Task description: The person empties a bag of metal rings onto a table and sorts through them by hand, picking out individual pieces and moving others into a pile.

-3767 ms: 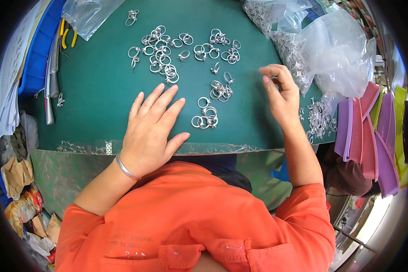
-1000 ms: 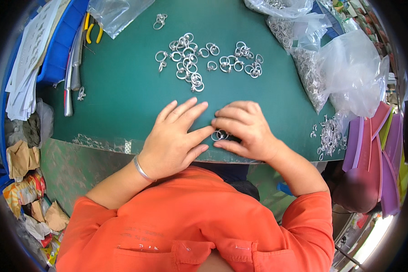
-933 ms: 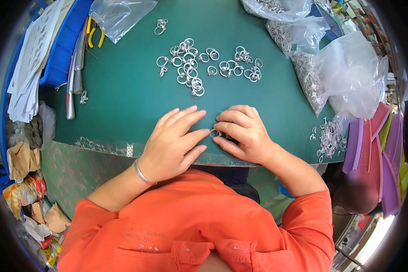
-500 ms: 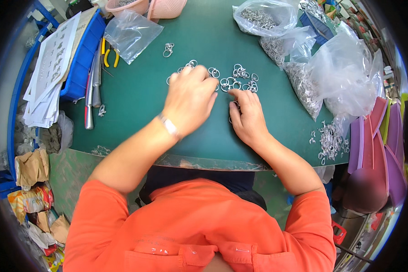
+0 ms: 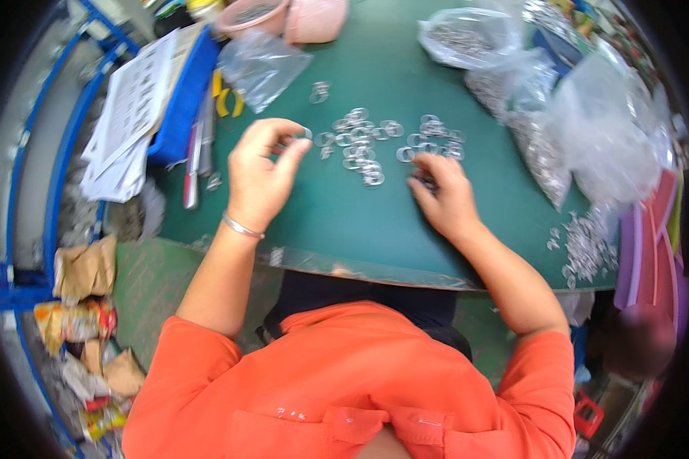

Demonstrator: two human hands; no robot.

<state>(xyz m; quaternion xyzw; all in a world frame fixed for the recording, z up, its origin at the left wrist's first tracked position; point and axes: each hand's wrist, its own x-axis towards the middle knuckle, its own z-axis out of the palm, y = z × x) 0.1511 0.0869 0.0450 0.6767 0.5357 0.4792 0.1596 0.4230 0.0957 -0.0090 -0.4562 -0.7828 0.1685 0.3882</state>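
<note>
My left hand [image 5: 262, 172], with a metal bracelet at the wrist, is raised at the left of the ring pieces. Its thumb and forefinger pinch a small metal ring [image 5: 305, 134]. Linked silver metal rings [image 5: 357, 139] lie in an uneven cluster on the green table, right of that hand. A second ring cluster [image 5: 434, 141] sits just beyond my right hand [image 5: 450, 200]. That hand rests on the table with curled fingers, closed over small metal pieces [image 5: 426, 181] mostly hidden beneath them. One separate ring piece [image 5: 319, 92] lies farther back.
Clear bags of metal parts [image 5: 540, 149] stand at the right, above a loose heap of small parts [image 5: 586, 249]. At the left are a blue bin [image 5: 184, 99] with papers, yellow-handled pliers [image 5: 228, 99] and an empty-looking plastic bag [image 5: 262, 67]. Pink baskets [image 5: 314, 19] stand at the back.
My left hand has moved left, off the middle cluster, and now pinches a ring. The right hand stays by its cluster. The whole view has shifted slightly, with some blur.
</note>
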